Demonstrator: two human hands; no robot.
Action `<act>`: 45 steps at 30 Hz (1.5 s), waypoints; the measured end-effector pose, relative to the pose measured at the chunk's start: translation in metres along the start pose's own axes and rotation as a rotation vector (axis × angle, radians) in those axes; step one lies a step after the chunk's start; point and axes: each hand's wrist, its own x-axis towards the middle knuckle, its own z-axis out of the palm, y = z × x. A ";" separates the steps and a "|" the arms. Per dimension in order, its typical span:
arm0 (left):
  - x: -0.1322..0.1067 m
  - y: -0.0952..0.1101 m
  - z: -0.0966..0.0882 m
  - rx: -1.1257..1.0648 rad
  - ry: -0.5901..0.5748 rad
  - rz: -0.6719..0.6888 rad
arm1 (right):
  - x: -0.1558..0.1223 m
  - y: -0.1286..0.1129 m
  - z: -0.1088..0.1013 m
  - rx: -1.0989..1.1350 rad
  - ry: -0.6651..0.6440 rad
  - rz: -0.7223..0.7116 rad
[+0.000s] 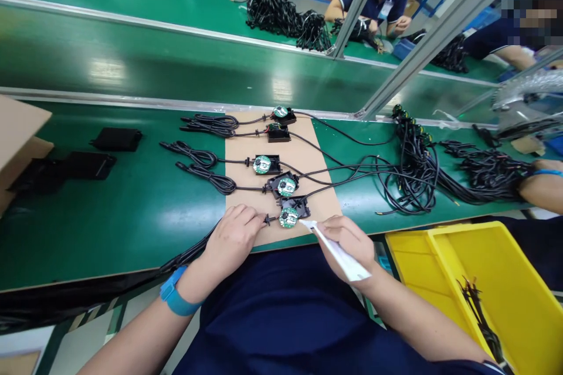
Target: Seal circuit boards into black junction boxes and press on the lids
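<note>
My left hand (235, 231) is closed on a black cable (203, 241) just left of its small grommet (267, 220). That cable leads to the nearest round green circuit board (288, 217), which lies at a black plastic housing (301, 206). In my right hand (349, 239) is a flat white tapered tube (342, 256), gripped with its narrow tip pointing left, close to the right edge of that board. Whether the tip touches the board I cannot tell. Farther back on the cardboard sheet (246, 202), several similar housings sit in a column, with boards and cables.
Black housings (118, 139) and a cardboard box (20, 140) are at left. A tangled cable bundle (411, 158) lies at right, near another person's arm (543, 187). A yellow bin (440, 263) holds some cables at lower right. Metal posts (396, 50) rise behind; people sit beyond.
</note>
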 end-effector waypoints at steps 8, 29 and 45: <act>0.005 -0.002 -0.002 -0.044 0.024 0.008 | 0.138 0.113 -0.039 0.540 0.494 0.970; 0.030 0.010 -0.008 -0.090 -0.199 -0.009 | 0.048 0.075 -0.006 -0.090 -0.551 -0.022; 0.046 0.053 -0.049 -0.487 -0.269 -0.459 | 0.030 0.045 -0.048 -0.158 -0.697 -0.124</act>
